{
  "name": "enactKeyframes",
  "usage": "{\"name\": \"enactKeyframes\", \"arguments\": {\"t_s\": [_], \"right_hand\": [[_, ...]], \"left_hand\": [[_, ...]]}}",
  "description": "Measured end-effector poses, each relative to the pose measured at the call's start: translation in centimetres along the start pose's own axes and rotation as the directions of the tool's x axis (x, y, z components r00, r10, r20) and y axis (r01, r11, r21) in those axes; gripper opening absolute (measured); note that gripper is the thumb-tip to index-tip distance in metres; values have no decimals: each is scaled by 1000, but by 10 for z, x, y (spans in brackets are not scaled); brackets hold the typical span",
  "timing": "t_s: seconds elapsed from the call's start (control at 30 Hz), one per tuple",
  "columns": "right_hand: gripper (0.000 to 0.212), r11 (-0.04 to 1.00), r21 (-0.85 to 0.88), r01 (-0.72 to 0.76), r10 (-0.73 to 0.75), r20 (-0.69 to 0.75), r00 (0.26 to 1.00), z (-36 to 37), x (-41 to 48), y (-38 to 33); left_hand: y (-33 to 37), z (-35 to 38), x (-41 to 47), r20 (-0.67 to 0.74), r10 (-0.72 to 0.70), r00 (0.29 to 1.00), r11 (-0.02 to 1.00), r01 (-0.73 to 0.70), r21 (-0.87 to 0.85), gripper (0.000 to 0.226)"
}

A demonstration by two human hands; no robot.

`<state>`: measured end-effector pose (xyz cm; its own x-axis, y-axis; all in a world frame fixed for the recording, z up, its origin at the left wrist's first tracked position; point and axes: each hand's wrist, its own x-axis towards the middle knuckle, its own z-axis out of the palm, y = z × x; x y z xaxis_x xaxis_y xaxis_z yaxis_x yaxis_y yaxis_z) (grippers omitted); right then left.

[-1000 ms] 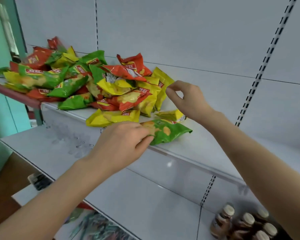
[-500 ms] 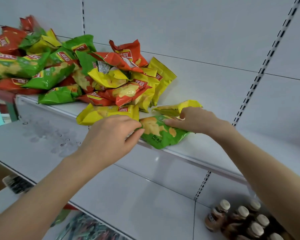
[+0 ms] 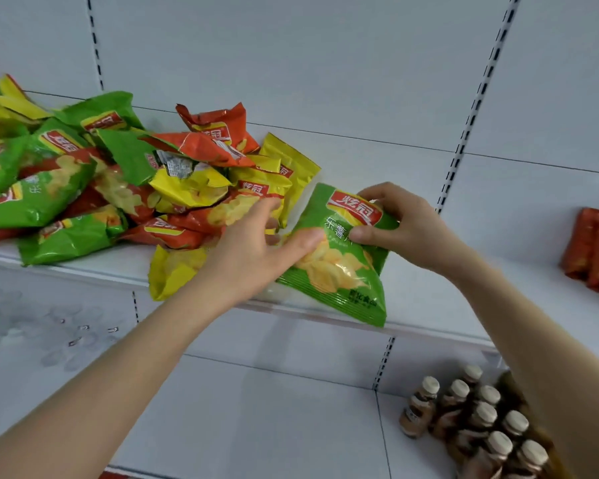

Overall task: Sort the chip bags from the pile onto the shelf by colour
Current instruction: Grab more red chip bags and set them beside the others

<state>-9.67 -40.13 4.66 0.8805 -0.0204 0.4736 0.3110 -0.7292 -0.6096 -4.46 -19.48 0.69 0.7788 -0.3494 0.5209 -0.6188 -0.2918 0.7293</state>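
Note:
A pile of green, yellow and orange-red chip bags (image 3: pixel 125 188) lies on the left half of the white shelf (image 3: pixel 429 299). My right hand (image 3: pixel 398 226) pinches the top of a green chip bag (image 3: pixel 343 267), which stands tilted near the shelf's front edge, just right of the pile. My left hand (image 3: pixel 256 250) has its thumb laid on the bag's left side, and its straight fingers reach in among the yellow and orange-red bags behind. A yellow bag (image 3: pixel 173 271) lies under my left wrist at the shelf's front edge.
A row of orange-red bags (image 3: pixel 595 250) stands at the shelf's far right. Between it and the green bag the shelf surface is bare. On the lower shelf at the right stand several brown bottles (image 3: pixel 478 420) with pale caps.
The green bag has come up from lying flat to tilted upright, and my right hand now grips its top. My left hand has shifted to its left side. The view has swung right.

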Motion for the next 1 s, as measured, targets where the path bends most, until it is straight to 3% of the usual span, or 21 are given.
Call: {"name": "enactKeyframes", "arguments": {"t_s": [0.13, 0.27, 0.43, 0.57, 0.63, 0.77, 0.87, 1.0], "right_hand": [[37, 996, 80, 25, -24, -24, 999, 23, -3, -24], [37, 998, 67, -9, 7, 36, 999, 41, -1, -40], [13, 975, 217, -48, 62, -58, 996, 54, 28, -57], [23, 990, 113, -90, 103, -120, 987, 75, 79, -64], [37, 996, 23, -84, 86, -139, 987, 90, 108, -70], [57, 992, -91, -84, 77, -76, 994, 119, 153, -87], [40, 991, -111, -75, 72, -33, 997, 130, 167, -78], [15, 996, 79, -35, 48, -165, 985, 106, 154, -64]], "left_hand": [[-6, -16, -1, 203, -9, 979, 934, 81, -348, 58], [-19, -40, -7, 172, 38, 984, 918, 34, -396, 28], [-32, -76, -10, 10, -46, 999, 907, 46, -419, 29], [-41, -99, -10, -119, -150, 981, 883, 79, -463, 24], [-43, -105, -12, -154, -190, 970, 876, 96, -473, 22], [-45, -117, -14, -202, -249, 947, 870, 127, -476, 22], [-49, -124, -17, -189, -296, 936, 856, 172, -488, 17], [-52, -137, -15, -230, -382, 895, 799, 195, -569, 26]]}}
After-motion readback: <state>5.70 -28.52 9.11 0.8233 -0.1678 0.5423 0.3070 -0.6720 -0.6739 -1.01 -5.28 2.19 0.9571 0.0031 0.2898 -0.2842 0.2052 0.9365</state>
